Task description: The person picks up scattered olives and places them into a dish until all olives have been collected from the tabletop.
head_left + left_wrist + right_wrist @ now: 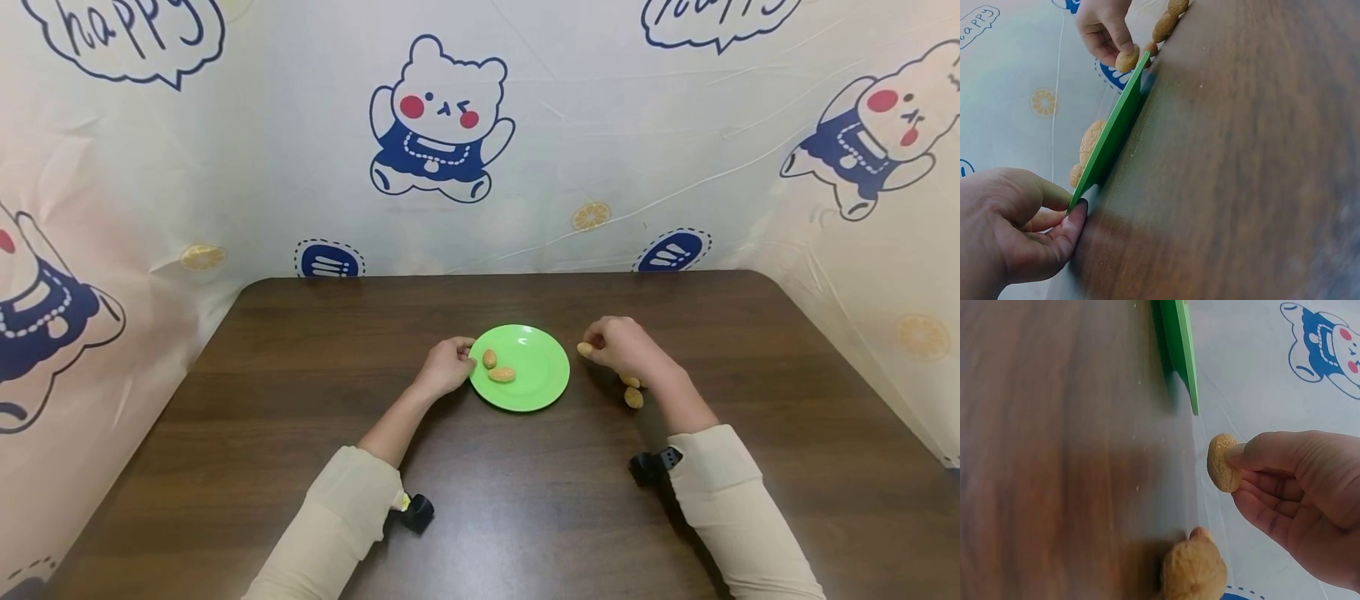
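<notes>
Pinched in right hand, right of centre: one in-shell peanut, just clear of the green plate mid-frame, gripped at left rim by left hand. Apparently a plating step, with two peanuts aboard, loose peanuts below right hand; seems to call for a short leftward carry, then release.

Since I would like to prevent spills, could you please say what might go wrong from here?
The right grip pinches one peanut, which might slip and roll across the table. The left grip holds the plate by its rim; a tug could shift the two peanuts on it. Loose peanuts lie close to the right grip, which could knock them.
</notes>
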### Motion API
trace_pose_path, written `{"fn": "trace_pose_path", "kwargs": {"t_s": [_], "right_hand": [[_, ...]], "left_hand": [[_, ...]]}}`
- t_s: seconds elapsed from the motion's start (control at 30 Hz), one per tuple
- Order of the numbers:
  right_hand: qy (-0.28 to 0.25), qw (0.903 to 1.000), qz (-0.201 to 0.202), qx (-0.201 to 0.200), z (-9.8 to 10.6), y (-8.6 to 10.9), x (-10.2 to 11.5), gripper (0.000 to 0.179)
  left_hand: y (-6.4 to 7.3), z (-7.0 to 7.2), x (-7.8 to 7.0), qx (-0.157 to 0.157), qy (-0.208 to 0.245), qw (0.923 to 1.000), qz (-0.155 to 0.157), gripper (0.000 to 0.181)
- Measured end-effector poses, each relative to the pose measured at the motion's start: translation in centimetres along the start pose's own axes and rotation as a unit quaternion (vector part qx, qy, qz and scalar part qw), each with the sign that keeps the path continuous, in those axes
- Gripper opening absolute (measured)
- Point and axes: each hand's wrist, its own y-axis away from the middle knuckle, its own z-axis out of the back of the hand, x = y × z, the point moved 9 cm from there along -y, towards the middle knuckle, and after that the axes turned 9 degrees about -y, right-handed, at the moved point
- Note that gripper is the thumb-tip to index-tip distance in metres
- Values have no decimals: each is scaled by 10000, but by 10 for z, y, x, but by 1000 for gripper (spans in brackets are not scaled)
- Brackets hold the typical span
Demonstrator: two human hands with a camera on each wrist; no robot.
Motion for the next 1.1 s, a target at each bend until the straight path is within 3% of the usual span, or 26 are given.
{"fn": "trace_pose_path", "kwargs": {"t_s": [0.5,1.1], "right_hand": [[-186,9996,90,-190,-8,-13,18,14],[-11,9990,443,-100,-29,-32,50,14]], "left_hand": [[2,1,-2,1,9,10000,10,39],[2,3,-2,-71,-5,10000,-27,38]]}}
